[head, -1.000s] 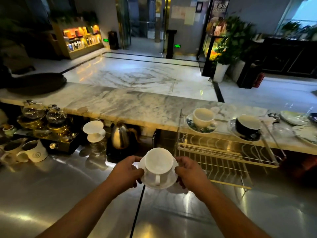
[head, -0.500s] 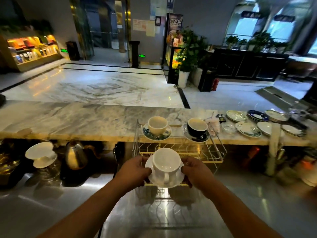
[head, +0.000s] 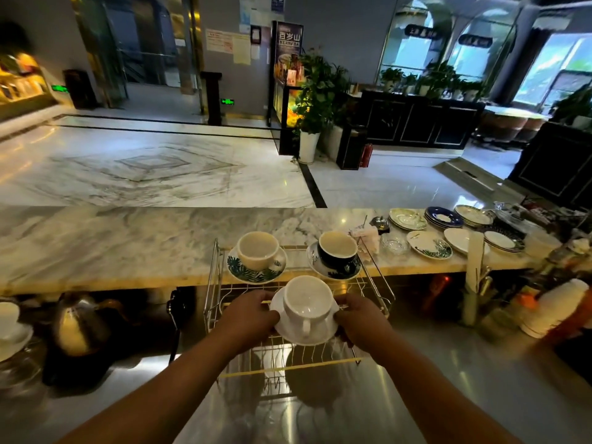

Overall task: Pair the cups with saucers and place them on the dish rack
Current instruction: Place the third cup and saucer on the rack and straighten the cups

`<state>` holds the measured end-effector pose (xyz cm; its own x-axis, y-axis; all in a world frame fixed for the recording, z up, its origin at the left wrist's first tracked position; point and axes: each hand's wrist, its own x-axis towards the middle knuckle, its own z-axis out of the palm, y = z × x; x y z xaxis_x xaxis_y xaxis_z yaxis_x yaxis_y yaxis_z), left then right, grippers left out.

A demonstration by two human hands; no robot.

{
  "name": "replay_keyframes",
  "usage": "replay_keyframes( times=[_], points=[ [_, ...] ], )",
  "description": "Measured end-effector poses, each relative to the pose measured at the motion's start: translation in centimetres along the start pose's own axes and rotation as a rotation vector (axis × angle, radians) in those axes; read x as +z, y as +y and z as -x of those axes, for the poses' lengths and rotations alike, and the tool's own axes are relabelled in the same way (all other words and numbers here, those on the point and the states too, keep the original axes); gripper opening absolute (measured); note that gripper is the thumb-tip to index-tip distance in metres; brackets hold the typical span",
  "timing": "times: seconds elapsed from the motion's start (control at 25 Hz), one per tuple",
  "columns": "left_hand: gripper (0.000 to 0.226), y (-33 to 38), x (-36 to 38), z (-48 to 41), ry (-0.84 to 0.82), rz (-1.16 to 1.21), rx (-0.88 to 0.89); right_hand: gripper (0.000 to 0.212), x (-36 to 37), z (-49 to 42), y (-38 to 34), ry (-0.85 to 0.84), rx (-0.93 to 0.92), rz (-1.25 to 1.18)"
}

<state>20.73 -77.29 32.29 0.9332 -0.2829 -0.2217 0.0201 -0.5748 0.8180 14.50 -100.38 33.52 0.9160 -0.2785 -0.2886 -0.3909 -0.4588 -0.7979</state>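
A white cup (head: 307, 301) stands on a white saucer (head: 315, 336), its handle pointing toward me. My left hand (head: 250, 315) grips the saucer's left rim and my right hand (head: 360, 318) grips its right rim. The pair is held over the wire dish rack (head: 214, 277), above its front half. On the rack's far shelf sit a cream cup (head: 258, 250) on a leaf-patterned saucer (head: 253, 274) and a dark cup (head: 337, 251) on a patterned saucer (head: 315, 267).
Several loose saucers (head: 429, 245) lie on the marble counter (head: 112, 241) to the right, beside a glass dish (head: 394, 243). A steel kettle (head: 80, 325) stands at the left on the steel worktop (head: 448, 379). A stack of paper cups (head: 554, 307) lies at the right.
My view has swung right and closer to the rack. Both hands have carried the white cup and saucer forward, from in front of the rack to over it.
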Motion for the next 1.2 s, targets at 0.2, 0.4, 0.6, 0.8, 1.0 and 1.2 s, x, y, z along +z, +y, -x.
replay_keyframes(
  times=[0.2,0.4,0.6,0.8,1.0,1.2],
  points=[
    [0.049,0.3,1.7,-2.4,0.053,-0.056,-0.024,0.033,-1.0,-4.8,1.1,-0.068,-0.058,0.047],
    [0.046,0.3,3.1,-3.4,0.123,-0.143,-0.056,0.033,-1.4,-7.9,1.7,-0.121,-0.103,0.099],
    [0.047,0.4,3.6,-4.1,0.145,-0.146,-0.048,0.036,-1.8,-9.1,1.7,-0.134,-0.134,0.212],
    [0.043,0.4,3.3,-4.3,0.165,-0.158,-0.037,0.04,-1.3,-9.5,1.2,-0.147,-0.144,0.177],
    [0.05,-0.8,3.1,-2.8,0.293,-0.488,0.14,0.036,-1.8,-6.6,2.3,0.04,-0.383,0.343],
    [0.065,-2.9,4.4,-1.6,0.255,-0.72,0.31,0.055,-0.8,-4.2,5.9,0.088,-0.631,0.618]
  ],
)
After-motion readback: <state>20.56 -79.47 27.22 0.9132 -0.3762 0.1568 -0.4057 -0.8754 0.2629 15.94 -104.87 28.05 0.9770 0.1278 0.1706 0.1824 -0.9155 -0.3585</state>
